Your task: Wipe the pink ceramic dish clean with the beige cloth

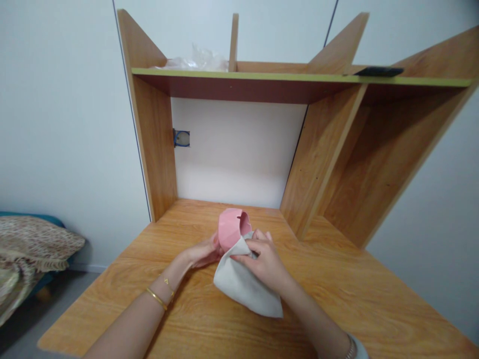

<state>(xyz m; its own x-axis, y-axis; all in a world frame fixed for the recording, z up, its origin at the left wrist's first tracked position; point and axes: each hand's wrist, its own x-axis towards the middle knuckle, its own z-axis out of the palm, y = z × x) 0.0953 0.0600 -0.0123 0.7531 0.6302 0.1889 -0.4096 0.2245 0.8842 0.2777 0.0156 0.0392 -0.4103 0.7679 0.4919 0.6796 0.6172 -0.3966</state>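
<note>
Your R forearm [322, 319] & L forearm [130, 319] come in nearest the cam, L w/ a gold bangle [156, 298] + thin bracelet [168, 285], R w/ a metal wristband [352, 346] by a pale sleeve [361, 348]. Your L hand [205, 251] is curled round the L side of the pink container [229, 229], fingers partly hidden behind it. It's tilted, notched opening facing R, out over the mid part of the wood desk [337, 304]; can't tell if its base touches the desktop. Your R hand [266, 259] pinches the lt grey cloth [243, 286] btwn thumb & fingers near the rim; the cloth's top edge overlaps the container's lower R side, rest hangs down toward you. Up on the shelf [269, 77]: clear plastic [198, 60] at L, a dark flat item [378, 72] at R. Far L, a patterned throw [33, 242] w/ fringe lies on teal furniture [52, 219].
</note>
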